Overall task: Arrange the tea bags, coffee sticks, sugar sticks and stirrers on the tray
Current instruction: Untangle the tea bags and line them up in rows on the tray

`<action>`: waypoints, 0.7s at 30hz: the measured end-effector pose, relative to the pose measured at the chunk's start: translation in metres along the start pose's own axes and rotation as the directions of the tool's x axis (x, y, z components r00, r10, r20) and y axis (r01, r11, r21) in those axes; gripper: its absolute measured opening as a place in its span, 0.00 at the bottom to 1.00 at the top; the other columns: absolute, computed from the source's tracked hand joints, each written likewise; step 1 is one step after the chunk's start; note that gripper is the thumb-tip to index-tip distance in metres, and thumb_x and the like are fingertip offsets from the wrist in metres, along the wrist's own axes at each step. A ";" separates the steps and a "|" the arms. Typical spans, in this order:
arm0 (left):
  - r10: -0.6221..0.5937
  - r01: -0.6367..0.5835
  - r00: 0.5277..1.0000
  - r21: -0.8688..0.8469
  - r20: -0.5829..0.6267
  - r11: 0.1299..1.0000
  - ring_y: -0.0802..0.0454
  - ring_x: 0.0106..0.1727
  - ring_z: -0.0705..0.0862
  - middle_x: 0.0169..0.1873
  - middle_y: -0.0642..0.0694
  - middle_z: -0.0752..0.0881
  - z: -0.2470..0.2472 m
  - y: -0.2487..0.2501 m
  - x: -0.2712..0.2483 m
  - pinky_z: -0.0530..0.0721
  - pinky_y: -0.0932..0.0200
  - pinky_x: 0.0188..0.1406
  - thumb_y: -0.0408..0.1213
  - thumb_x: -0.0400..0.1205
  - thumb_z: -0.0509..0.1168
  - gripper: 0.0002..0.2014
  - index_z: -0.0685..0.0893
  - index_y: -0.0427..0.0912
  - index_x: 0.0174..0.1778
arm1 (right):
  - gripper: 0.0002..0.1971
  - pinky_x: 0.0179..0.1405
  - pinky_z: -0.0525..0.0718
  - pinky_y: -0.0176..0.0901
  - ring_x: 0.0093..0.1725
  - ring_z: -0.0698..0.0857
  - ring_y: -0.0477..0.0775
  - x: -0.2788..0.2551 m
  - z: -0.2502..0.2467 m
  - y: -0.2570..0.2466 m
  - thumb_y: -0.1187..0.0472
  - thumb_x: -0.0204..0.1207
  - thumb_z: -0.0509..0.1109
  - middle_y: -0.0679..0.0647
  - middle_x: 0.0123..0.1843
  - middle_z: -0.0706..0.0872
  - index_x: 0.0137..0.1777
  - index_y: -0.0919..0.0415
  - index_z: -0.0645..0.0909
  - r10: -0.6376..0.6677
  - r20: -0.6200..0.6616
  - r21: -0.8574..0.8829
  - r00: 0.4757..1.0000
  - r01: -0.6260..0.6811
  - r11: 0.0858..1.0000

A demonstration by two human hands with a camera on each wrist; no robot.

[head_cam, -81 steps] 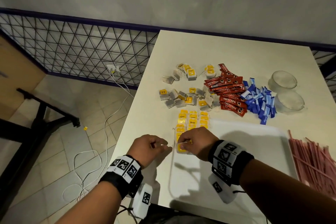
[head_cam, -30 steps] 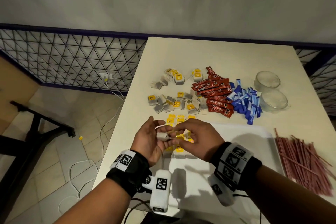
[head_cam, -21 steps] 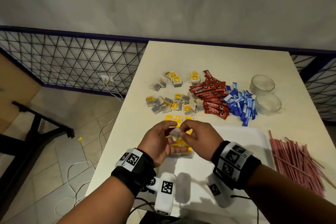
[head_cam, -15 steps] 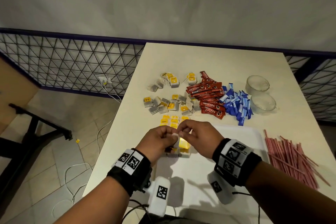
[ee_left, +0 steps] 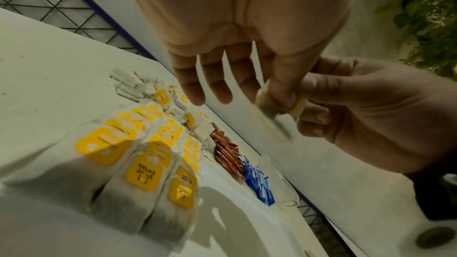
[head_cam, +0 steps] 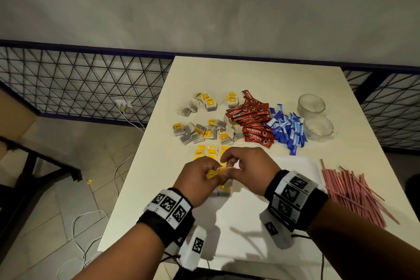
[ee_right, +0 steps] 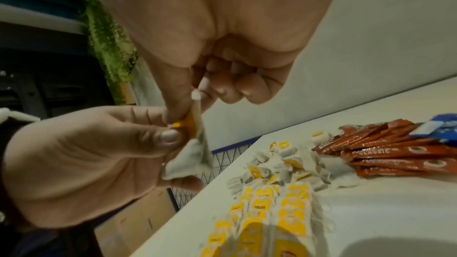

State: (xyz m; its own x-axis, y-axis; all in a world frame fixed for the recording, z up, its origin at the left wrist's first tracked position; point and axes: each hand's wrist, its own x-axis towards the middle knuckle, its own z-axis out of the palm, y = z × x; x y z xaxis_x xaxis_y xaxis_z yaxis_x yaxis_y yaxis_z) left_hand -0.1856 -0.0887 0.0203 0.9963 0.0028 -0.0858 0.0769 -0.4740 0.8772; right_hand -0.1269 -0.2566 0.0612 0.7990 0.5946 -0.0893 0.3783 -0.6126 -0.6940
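You get dim, warm indoor light that seems to fall from above and behind you: both wrists throw soft shadows forward onto the white tray, while the pale surface far from you stays evenly lit without glare. The head view bends straight lines toward its edges. In the left wrist view the tea bag is smeared by motion blur and the near rows are soft. The right wrist view blurs the near palm and the yellow tags closest to the lens; its left background is dark.
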 end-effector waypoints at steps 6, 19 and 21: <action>0.024 -0.004 0.997 -0.269 0.072 0.963 0.41 0.47 0.82 0.41 0.38 0.84 -0.008 0.005 0.000 0.79 0.47 0.53 0.59 0.72 0.64 0.16 0.88 0.52 0.40 | 0.02 0.38 0.72 0.36 0.35 0.77 0.43 -0.008 0.008 0.010 0.57 0.75 0.74 0.46 0.42 0.82 0.43 0.54 0.85 0.082 -0.054 0.259 0.995 -0.066 0.964; 0.019 -0.047 0.993 -0.252 -0.116 0.967 0.42 0.42 0.85 0.37 0.46 0.87 -0.006 0.011 0.001 0.83 0.43 0.48 0.56 0.70 0.68 0.10 0.88 0.56 0.35 | 0.07 0.31 0.73 0.36 0.27 0.73 0.42 -0.009 0.017 0.011 0.57 0.73 0.77 0.38 0.28 0.82 0.44 0.41 0.86 0.160 -0.121 0.447 0.980 -0.090 0.890; 0.044 -0.063 0.994 -0.198 -0.103 0.978 0.50 0.39 0.84 0.36 0.48 0.85 -0.007 0.010 0.001 0.83 0.48 0.44 0.57 0.68 0.67 0.13 0.87 0.51 0.35 | 0.09 0.39 0.80 0.44 0.34 0.80 0.51 -0.005 0.016 0.010 0.59 0.75 0.75 0.45 0.36 0.87 0.40 0.41 0.86 0.161 -0.163 0.472 0.973 -0.066 0.879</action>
State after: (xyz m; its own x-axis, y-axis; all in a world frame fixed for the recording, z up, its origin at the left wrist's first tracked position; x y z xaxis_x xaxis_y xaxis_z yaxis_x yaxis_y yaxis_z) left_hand -0.1834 -0.0873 0.0321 0.9974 0.0724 0.0015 0.0196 -0.2896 0.9569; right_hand -0.1348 -0.2575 0.0434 0.9149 0.3952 -0.0820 0.0591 -0.3322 -0.9414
